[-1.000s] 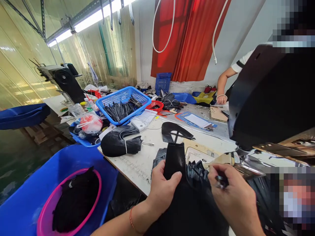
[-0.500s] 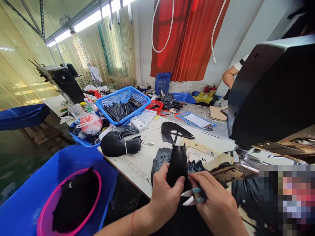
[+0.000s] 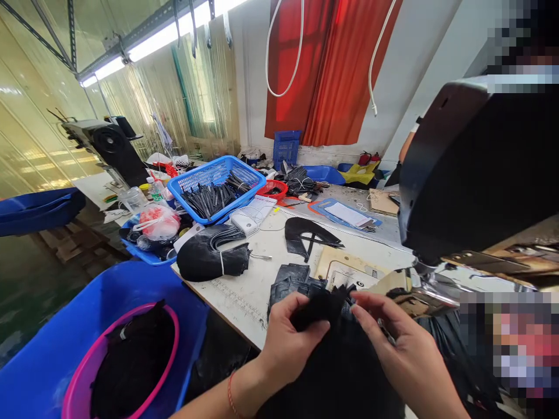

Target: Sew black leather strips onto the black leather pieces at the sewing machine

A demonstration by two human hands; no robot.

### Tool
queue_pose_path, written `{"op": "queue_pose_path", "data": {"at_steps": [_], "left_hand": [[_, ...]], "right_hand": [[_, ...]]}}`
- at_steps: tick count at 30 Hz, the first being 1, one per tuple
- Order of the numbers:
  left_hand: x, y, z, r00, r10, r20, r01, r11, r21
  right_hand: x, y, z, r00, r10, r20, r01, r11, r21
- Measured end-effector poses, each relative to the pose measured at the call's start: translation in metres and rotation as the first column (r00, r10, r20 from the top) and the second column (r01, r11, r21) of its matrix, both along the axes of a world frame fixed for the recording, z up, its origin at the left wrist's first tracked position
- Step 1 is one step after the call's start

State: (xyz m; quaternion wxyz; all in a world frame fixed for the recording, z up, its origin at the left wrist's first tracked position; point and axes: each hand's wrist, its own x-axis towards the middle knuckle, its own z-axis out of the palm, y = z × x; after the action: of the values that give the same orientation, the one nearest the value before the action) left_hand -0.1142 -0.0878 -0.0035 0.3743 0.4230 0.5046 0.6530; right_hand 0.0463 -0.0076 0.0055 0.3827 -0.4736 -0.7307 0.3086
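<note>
My left hand [image 3: 290, 337] is closed around a black leather-like piece [image 3: 321, 311], its thumb on top and a fuzzy dark side turned up. At the piece's right edge, the thumb and forefinger of my right hand [image 3: 402, 343] are pinched together; whether they grip the edge is hard to see. A bit of the thread snips [image 3: 386, 330] shows inside my right palm, mostly hidden by the fingers. Just behind my left hand lies a stack of black pieces [image 3: 290, 279] on the white table [image 3: 257, 291]. A curved black piece [image 3: 305, 233] lies farther back.
A sewing machine [image 3: 463, 174] stands close on the right. Left of my hands are a tied bundle of curved black pieces [image 3: 209, 256] and a blue basket [image 3: 170, 186] of black strips. A pink tub [image 3: 177, 331] sits in a blue bin [image 3: 100, 291] below. Another person is partly visible behind the machine.
The black piece has been turned from upright and smooth side out to lying lower, fuzzy side up. My right hand has moved up to its edge, and the snips' blades have gone from sight.
</note>
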Motion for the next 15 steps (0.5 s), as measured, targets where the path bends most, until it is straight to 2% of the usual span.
{"op": "queue_pose_path", "data": {"at_steps": [1,3,5,9,12,15], "left_hand": [[-0.001,-0.002,-0.002,0.992,-0.017,-0.125,0.028,0.996,0.084],[-0.004,-0.006,-0.008,0.927,-0.023,-0.375,0.119,0.965,0.235],[-0.006,-0.010,-0.014,0.841,-0.004,-0.541,0.193,0.937,0.293],[-0.007,-0.014,-0.024,0.750,0.009,-0.661,0.242,0.927,0.288],[-0.007,-0.014,-0.025,0.714,0.013,-0.700,0.281,0.911,0.303],[-0.006,-0.013,-0.023,0.669,0.018,-0.743,0.322,0.895,0.310]], "right_hand": [[0.001,-0.003,0.002,1.000,0.020,0.014,-0.019,0.999,-0.031],[0.005,-0.009,0.006,0.999,0.021,0.041,-0.019,0.998,-0.058],[0.010,-0.012,0.008,0.999,0.028,0.045,-0.024,0.997,-0.073],[0.021,-0.015,0.006,0.996,0.086,0.006,-0.085,0.994,-0.066],[0.026,-0.018,0.004,0.982,0.188,0.036,-0.186,0.981,-0.048],[0.024,-0.021,0.005,0.950,0.300,0.087,-0.292,0.951,-0.098]]}}
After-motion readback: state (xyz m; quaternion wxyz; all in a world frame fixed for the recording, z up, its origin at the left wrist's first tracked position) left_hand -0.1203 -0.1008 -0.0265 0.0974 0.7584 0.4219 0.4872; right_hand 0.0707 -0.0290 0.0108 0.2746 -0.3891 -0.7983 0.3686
